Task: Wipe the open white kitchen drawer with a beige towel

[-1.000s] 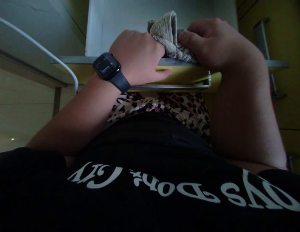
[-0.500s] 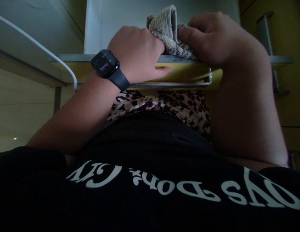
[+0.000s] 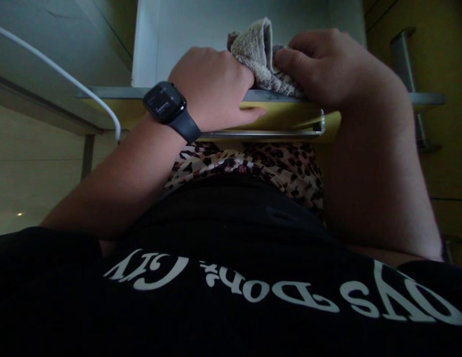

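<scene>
My left hand [image 3: 212, 87], with a dark smartwatch [image 3: 165, 103] on the wrist, is curled over the front edge of an open yellow drawer [image 3: 286, 115], its thumb lying along the drawer front above the metal bar handle [image 3: 268, 133]. My right hand [image 3: 320, 67] is closed on a beige terry cloth [image 3: 258, 54] that is bunched on the drawer's top rim between both hands. The fingertips of both hands are hidden behind the rim and the cloth.
A white cable [image 3: 59, 74] runs across the upper left. Yellow cabinet fronts with metal handles [image 3: 405, 64] stand at the right. The drawer's pale inside wall [image 3: 186, 25] shows above the hands. My black printed shirt and leopard-print garment [image 3: 253, 163] fill the lower view.
The hands, cloth and drawer sit slightly lower in view than half a second ago, back where they were one second ago. The grips are the same.
</scene>
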A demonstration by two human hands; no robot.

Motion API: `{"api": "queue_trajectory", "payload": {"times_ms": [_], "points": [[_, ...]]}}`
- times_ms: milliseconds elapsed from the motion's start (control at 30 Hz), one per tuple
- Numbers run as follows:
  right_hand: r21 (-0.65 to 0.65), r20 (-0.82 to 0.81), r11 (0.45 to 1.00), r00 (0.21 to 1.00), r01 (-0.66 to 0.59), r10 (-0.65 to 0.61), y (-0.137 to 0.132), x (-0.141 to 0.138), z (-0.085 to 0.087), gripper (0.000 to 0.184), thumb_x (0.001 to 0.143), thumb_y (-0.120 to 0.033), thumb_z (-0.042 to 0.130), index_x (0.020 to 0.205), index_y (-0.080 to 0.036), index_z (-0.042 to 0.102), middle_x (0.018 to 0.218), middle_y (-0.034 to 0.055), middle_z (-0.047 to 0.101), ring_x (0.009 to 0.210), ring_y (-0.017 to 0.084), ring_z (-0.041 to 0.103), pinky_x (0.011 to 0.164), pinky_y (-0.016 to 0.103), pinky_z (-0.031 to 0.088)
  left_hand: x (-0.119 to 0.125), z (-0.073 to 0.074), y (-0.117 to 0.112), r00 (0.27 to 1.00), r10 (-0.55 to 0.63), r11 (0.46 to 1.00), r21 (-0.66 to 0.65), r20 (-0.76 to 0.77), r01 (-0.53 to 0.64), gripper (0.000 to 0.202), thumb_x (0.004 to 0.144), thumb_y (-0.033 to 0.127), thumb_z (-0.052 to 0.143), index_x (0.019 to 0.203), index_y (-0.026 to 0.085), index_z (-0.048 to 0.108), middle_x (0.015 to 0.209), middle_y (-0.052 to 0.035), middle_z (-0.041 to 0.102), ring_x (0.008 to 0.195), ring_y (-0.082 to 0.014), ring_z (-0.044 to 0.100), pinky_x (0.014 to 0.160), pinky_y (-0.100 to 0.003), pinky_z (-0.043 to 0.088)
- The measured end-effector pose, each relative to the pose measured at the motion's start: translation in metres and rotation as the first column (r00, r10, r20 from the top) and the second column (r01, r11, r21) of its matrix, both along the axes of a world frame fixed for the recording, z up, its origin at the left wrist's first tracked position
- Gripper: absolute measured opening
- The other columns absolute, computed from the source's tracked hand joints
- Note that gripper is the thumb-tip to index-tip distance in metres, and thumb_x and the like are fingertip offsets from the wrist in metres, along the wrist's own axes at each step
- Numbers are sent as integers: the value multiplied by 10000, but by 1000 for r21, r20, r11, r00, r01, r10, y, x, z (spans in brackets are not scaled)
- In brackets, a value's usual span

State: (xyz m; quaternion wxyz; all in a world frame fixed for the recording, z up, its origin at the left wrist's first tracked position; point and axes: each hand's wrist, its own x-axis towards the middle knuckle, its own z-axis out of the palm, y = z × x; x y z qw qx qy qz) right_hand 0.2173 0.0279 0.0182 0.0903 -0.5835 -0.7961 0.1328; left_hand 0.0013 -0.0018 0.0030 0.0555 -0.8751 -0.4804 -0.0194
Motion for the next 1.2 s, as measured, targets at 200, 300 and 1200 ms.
{"api": "queue_trajectory", "payload": {"times_ms": [200,300,1200], "points": [[3,-3,1000,1000,-5,5,1,-1,1,461,1007,-602,437,878,-194,611,768,31,503,706,147,416,779,341,362,0,0,1,1000,9,1000,-5,-6,-9,782,970,741,447,1202,71,777,1113,-215,753,1184,-480,713,954,-622,563],[0,-8,1000,1000,-1,1,1,0,1,443,998,-611,439,830,-222,567,755,36,505,717,169,445,791,364,383,0,0,0,1000,20,1000,-12,-10,-20,791,967,753,437,1211,80,775,1130,-209,755,1188,-454,716,966,-592,560],[-25,-37,1000,999,-7,7,1,-1,3,395,971,-619,455,782,-274,497,706,35,472,683,208,402,712,372,296,1,1,-1,1000,15,1000,10,0,-15,736,955,714,465,1180,93,791,1092,-226,765,1119,-471,735,907,-568,570]]}}
